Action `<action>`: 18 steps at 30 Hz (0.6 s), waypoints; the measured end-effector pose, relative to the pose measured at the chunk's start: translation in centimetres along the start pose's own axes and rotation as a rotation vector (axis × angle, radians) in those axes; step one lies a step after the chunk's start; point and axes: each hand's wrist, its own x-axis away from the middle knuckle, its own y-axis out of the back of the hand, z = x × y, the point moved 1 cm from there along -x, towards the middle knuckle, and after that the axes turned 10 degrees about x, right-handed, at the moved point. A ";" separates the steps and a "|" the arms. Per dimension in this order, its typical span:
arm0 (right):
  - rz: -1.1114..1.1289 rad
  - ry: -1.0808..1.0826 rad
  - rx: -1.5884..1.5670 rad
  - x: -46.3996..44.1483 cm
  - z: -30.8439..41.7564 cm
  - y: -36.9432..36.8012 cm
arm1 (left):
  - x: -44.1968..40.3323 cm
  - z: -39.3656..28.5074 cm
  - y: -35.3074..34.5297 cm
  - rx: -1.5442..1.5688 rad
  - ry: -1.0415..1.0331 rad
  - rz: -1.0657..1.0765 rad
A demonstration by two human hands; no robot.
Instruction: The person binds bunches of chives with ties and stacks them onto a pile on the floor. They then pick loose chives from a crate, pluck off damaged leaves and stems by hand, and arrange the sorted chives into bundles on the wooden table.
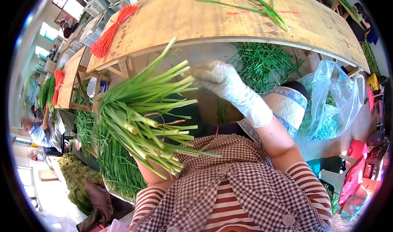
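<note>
A thick bunch of garlic chives [135, 121] is raised in front of my left side, pale cut ends to the right and leaves hanging left. My left forearm [153, 170] runs up behind the bunch; my left hand is hidden by the stalks it holds. My right hand [217, 78], in a white glove, is at the upper stalk ends. Its fingers are bent together, and what they pinch, if anything, cannot be made out. A few loose chives [266, 11] lie on the wooden table [184, 19] over red ties.
More chives [116, 162] are heaped at my left. A bundle of red ties [110, 33] lies at the table's left end. Chives [266, 64] lie below the table, near a clear plastic bag [331, 101]. Another person [41, 131] sits at far left.
</note>
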 end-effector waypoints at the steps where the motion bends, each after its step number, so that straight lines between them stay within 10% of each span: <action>1: 0.005 0.011 0.034 0.5 -0.4 -1.0 | 0.3 0.1 0.5 -0.140 0.000 -0.012; 8: -0.073 -0.108 -0.181 0.1 2.6 -0.2 | 0.2 1.3 0.3 -0.626 -0.032 -0.013; 12: -0.083 -0.658 -0.714 1.4 3.0 -0.9 | -1.7 2.6 -5.8 -0.766 -0.205 -0.387; 14: -0.021 -0.793 -0.693 1.3 2.9 -0.4 | -2.5 2.4 -4.9 -1.091 -0.249 -0.246; 16: 0.024 -0.787 -0.579 2.0 1.5 -1.4 | -2.2 2.6 -5.3 -0.858 -0.248 -0.279; 17: 0.039 -0.695 -0.529 3.1 0.1 -3.0 | -3.1 1.5 -4.4 -0.090 -0.020 -0.288; 18: 0.039 -0.708 -0.560 3.1 0.3 -3.0 | -2.7 2.0 -6.1 -0.239 -0.085 -0.293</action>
